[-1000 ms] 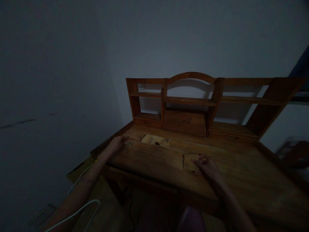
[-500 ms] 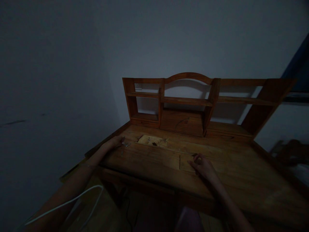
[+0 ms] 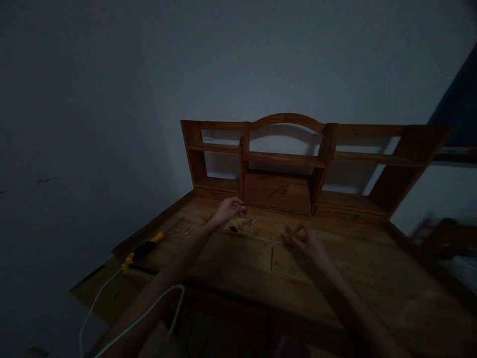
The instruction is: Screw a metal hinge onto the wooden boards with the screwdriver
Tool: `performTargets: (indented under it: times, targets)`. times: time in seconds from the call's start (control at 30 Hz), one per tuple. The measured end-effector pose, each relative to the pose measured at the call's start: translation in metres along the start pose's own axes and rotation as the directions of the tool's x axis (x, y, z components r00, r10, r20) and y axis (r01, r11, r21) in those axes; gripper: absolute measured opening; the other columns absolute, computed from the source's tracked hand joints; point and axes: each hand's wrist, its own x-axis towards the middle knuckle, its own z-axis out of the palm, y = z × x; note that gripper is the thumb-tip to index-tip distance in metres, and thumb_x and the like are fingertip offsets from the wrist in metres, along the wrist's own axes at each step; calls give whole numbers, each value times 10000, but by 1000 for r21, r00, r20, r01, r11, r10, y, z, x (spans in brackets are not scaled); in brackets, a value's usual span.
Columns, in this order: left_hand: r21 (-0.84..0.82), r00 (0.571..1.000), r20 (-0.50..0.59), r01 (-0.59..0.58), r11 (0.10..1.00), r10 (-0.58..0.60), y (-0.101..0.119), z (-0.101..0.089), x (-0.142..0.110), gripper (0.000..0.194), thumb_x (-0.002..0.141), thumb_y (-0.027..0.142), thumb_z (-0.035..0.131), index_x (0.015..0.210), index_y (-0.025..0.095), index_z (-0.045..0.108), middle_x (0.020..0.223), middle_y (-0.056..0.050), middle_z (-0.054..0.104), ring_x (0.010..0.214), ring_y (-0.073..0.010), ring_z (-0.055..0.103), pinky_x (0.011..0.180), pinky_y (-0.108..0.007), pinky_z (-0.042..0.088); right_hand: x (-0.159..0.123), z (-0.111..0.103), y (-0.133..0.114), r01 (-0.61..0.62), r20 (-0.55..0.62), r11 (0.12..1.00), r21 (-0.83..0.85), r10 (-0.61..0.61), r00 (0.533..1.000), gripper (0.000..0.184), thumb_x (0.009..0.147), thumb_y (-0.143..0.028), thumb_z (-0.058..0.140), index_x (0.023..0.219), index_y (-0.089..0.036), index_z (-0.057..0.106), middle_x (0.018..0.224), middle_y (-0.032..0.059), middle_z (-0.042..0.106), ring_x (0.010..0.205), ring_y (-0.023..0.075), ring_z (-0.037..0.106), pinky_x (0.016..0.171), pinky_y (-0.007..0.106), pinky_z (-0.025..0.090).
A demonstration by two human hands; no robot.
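Note:
My left hand (image 3: pixel 229 209) is closed in a pinch above the middle of the wooden desk (image 3: pixel 231 263); a small dark bit shows at its fingertips, too small to name. Below it lies a pale, rough-edged patch (image 3: pixel 248 226) with a dark fleck (image 3: pixel 233 228) on it. My right hand (image 3: pixel 303 241) is also pinched, over a pale rectangular piece (image 3: pixel 283 261) on the desk. Its fingertips are blurred, and what they hold cannot be made out. A soldering iron (image 3: pixel 143 249) with a yellow and black handle lies at the desk's left side, past my left forearm.
A wooden shelf unit (image 3: pixel 285 156) stands along the desk's back edge, against the wall. A white cord (image 3: pixel 149 311) loops over my left forearm. Small shiny bits (image 3: pixel 187 230) lie near the iron's tip. A wall socket (image 3: pixel 207 135) shows through the shelf.
My left hand has moved right from the shiny bits to above the pale patch, uncovering the soldering iron. My right hand has shifted slightly up and left, still pinched.

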Motion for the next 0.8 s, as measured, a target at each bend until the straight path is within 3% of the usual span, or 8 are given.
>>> performTargets:
  times: [0.07, 0.13, 0.23, 0.3, 0.43, 0.5, 0.6, 0.8]
  targets:
    - [-271, 997, 75, 0, 963, 21, -1, 42, 15, 460, 685, 463, 791, 919, 131, 572, 775, -74, 704, 683, -187, 692, 669, -313, 543, 25, -3, -6, 78, -1, 993, -86, -79, 997, 311, 787, -511, 629, 932, -239, 585, 550, -22, 582, 495, 154, 512, 516, 256, 294]
    - [-441, 994, 101, 15, 897, 33, -6, 77, 25, 519, 640, 474, 831, 922, 121, 573, 792, -74, 709, 692, -188, 702, 683, -315, 557, 49, -4, -7, 202, 18, 951, -233, -203, 979, 314, 829, -518, 582, 981, -244, 593, 537, -28, 568, 493, 159, 515, 518, 260, 298]
    - [-570, 996, 87, 33, 821, 20, -17, 115, 33, 542, 618, 485, 849, 910, 112, 586, 771, -59, 708, 669, -173, 704, 690, -304, 567, 72, 0, 4, 353, 75, 859, -371, -351, 933, 331, 908, -524, 474, 1027, -242, 600, 629, -1, 642, 550, 172, 582, 540, 263, 350]
    - [-592, 997, 73, 29, 805, 17, -23, 130, 35, 538, 621, 495, 845, 897, 112, 587, 762, -52, 707, 655, -162, 702, 684, -294, 569, 76, 6, 17, 377, 70, 850, -368, -379, 923, 337, 925, -520, 455, 1026, -236, 608, 703, 16, 682, 590, 175, 617, 557, 264, 383]
    - [-581, 997, 80, 47, 812, 0, -32, 141, 33, 508, 623, 469, 850, 864, 118, 573, 742, -43, 707, 617, -160, 695, 655, -296, 575, 68, 19, 40, 399, 112, 849, -345, -385, 916, 312, 933, -501, 472, 1001, -244, 635, 786, 22, 711, 651, 182, 656, 596, 270, 441]
    - [-578, 996, 91, 54, 814, -1, -35, 142, 30, 483, 633, 445, 849, 859, 119, 573, 741, -40, 707, 635, -162, 700, 678, -304, 579, 64, 25, 45, 445, 161, 837, -318, -415, 895, 290, 947, -471, 468, 1038, -258, 642, 902, 32, 724, 770, 195, 683, 680, 285, 479]
    - [-581, 993, 104, 23, 814, 47, -35, 144, 26, 462, 667, 431, 829, 910, 124, 584, 818, -62, 722, 726, -172, 714, 740, -311, 577, 62, 33, 47, 495, 161, 817, -298, -468, 869, 276, 965, -430, 457, 1063, -252, 644, 1043, 62, 703, 921, 217, 675, 800, 320, 498]
    - [-552, 988, 104, -38, 833, 114, -28, 143, 17, 452, 728, 390, 797, 1021, 134, 568, 965, -116, 733, 891, -212, 714, 869, -368, 547, 65, 36, 53, 524, 160, 799, -295, -499, 852, 293, 994, -363, 415, 1153, -248, 633, 1090, 73, 681, 959, 220, 659, 856, 352, 499]
